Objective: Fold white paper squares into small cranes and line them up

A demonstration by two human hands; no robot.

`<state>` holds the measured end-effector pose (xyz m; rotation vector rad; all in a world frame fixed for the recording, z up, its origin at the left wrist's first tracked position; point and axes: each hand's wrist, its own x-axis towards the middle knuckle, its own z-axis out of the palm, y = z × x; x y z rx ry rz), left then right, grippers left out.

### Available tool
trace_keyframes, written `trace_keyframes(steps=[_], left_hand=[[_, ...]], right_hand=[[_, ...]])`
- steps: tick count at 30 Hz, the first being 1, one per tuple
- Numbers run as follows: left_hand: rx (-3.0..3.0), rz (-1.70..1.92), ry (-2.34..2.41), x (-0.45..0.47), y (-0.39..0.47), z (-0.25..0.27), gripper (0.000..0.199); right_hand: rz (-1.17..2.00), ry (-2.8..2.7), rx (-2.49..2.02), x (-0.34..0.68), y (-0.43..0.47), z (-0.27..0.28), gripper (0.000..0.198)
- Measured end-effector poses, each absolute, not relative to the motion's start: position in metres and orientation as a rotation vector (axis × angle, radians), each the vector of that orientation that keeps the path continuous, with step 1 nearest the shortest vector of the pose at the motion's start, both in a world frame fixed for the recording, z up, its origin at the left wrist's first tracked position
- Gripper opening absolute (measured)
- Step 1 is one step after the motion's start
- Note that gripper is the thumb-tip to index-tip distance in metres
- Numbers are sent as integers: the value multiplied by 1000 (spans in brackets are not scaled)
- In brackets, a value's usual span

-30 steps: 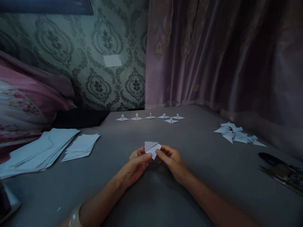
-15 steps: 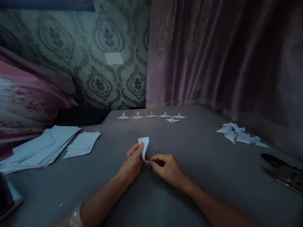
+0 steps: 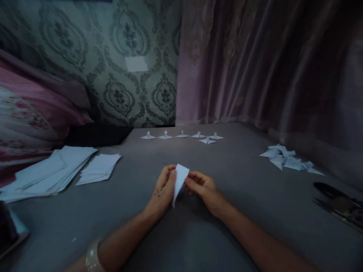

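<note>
Far out to the left of the fingers, a loose spread of white paper sheets lies fanned on the grey surface, and just inside it sits a smaller stack of paper squares, both well apart from the hands. A pale bangle shows on the left wrist at the bottom edge.

Now to the middle: the left hand is curled with its fingers closed on the left edge of a folded white paper piece, thumb tucked behind it. The piece stands upright between the two hands, wide at the top and tapering to a point at the bottom, lifted off the surface. Right against it, the right hand has its fingers pinched shut on the opposite edge, so both hands grip the same piece and nothing else.

Beyond the fingertips, well away toward the wall, a row of small folded paper figures stands on the surface, each with a little peak rising from flat wings; one of them sits slightly nearer than the line.

Swinging right of the fingers, a heap of folded white paper triangles lies jumbled together, well apart from the right hand. Farther right still, at the edge, a dark object rests on the surface; it is too dim to make out. A pinkish curtain hangs behind.
</note>
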<state>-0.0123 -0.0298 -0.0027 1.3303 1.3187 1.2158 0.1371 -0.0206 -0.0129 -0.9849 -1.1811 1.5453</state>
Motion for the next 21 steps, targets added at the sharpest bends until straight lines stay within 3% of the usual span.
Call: trace_keyframes(steps=[9,16,21], left_hand=[[934,1201,1010,-7,-23,-16,34],[1206,1054,945,-11,-27,-12,44],[898,1095,1179,-14,-20,-18,30]], right_hand=[[1559,-1190,-973,137,-20,-10,33],[1317,-1267,-1164,136,-20,-8,18],[1236,-1247,-1205,138,-14,-16,21]])
